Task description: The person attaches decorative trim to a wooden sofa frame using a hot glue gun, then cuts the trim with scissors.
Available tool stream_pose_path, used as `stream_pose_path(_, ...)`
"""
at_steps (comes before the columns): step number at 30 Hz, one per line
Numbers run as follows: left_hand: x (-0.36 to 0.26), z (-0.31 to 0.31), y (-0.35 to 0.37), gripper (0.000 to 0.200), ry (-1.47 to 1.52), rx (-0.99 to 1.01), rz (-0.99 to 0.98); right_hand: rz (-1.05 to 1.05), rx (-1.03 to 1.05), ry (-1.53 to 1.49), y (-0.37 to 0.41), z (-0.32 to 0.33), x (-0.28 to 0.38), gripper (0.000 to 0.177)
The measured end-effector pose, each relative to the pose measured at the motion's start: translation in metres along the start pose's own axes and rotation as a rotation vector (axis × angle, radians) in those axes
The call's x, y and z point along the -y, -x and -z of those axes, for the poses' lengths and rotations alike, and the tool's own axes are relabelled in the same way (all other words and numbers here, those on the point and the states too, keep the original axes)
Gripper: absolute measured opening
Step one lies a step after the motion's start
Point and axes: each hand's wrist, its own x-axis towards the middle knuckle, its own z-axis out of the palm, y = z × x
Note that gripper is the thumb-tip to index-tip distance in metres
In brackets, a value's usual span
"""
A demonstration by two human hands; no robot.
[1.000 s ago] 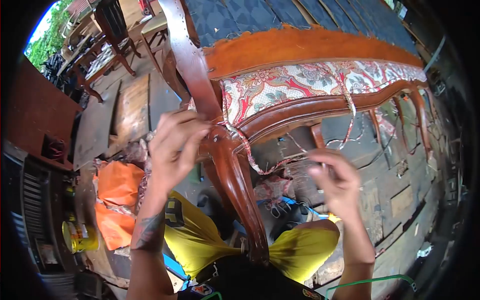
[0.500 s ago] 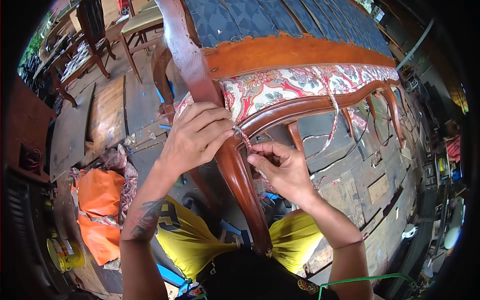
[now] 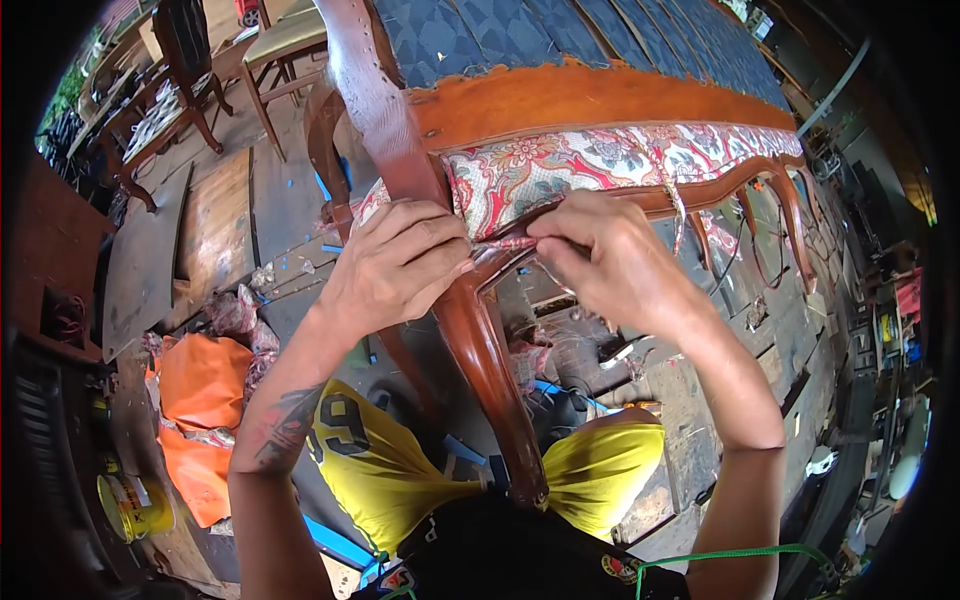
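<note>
A wooden bench frame with a blue patterned panel lies across the upper view. Along its lower rail runs a floral fabric panel in white and red. My left hand rests at the corner above the curved leg, its fingertips pressed together at one end of a thin patterned cord. In a pinch, my right hand holds the same cord, stretched along the rail's edge. What lies under my left fingertips is hidden.
Orange material lies on the plank floor at the left, near a yellow bucket. Chairs stand at the upper left. Another curved leg is at the right. A green cord crosses the lower right.
My right hand has moved up and to the right, swinging the cord from hanging beside the leg to lying along the rail. My left hand has stayed at the corner.
</note>
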Motion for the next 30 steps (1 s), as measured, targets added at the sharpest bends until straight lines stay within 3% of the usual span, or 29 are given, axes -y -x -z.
stream_pose_path(6, -0.001, -0.001, 0.001, 0.024, 0.005, -0.016, -0.001, -0.259, 0.238, -0.252, -0.025, 0.013, -0.006, 0.020)
stream_pose_path(8, -0.001, 0.000, 0.001, 0.024, 0.011, -0.011, 0.002, -0.490, 0.436, -0.489, -0.031, 0.018, -0.011, 0.019)
stream_pose_path(11, 0.000, -0.002, 0.002, 0.025, 0.011, -0.025, -0.006, -0.635, 0.373, -0.736, -0.035, 0.019, -0.004, 0.020)
stream_pose_path(15, 0.000, -0.002, 0.002, 0.025, 0.020, -0.028, -0.004, -0.785, 0.350, -0.825, -0.034, 0.020, -0.006, 0.026)
stream_pose_path(20, 0.000, -0.002, 0.003, 0.025, 0.003, -0.026, -0.009, -0.952, 0.598, -0.965, -0.029, 0.024, -0.018, 0.033)
stream_pose_path(24, 0.000, -0.003, 0.004, 0.024, 0.004, -0.036, -0.006, -0.875, 0.727, -0.944, -0.028, 0.023, -0.022, 0.030)
stream_pose_path(30, 0.000, -0.003, 0.004, 0.025, 0.017, -0.048, 0.000, -0.792, 0.512, -0.834, -0.035, 0.021, -0.008, 0.022)
